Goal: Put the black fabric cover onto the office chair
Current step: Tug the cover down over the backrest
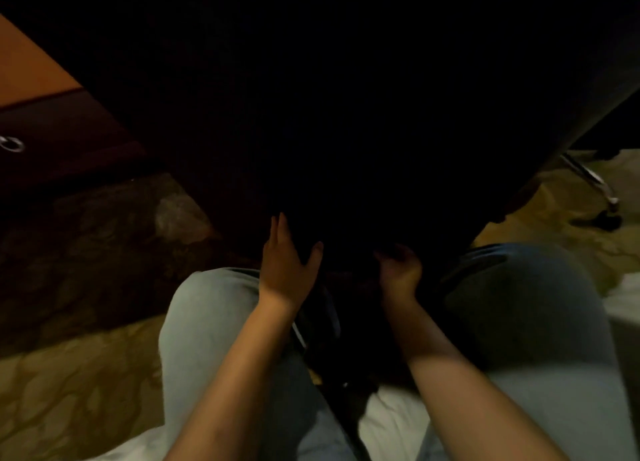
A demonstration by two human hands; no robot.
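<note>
Dim carpet (86, 374). Our left grip (285, 263) lies open, flat on the cover (346, 131); right grip (398, 270) curls round its hem. Risk: hem slips, snags chair leg (588, 178).

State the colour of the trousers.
The trousers are light grey and plain, with no pattern visible. The head view, the only one, shows them over both knees.
</note>
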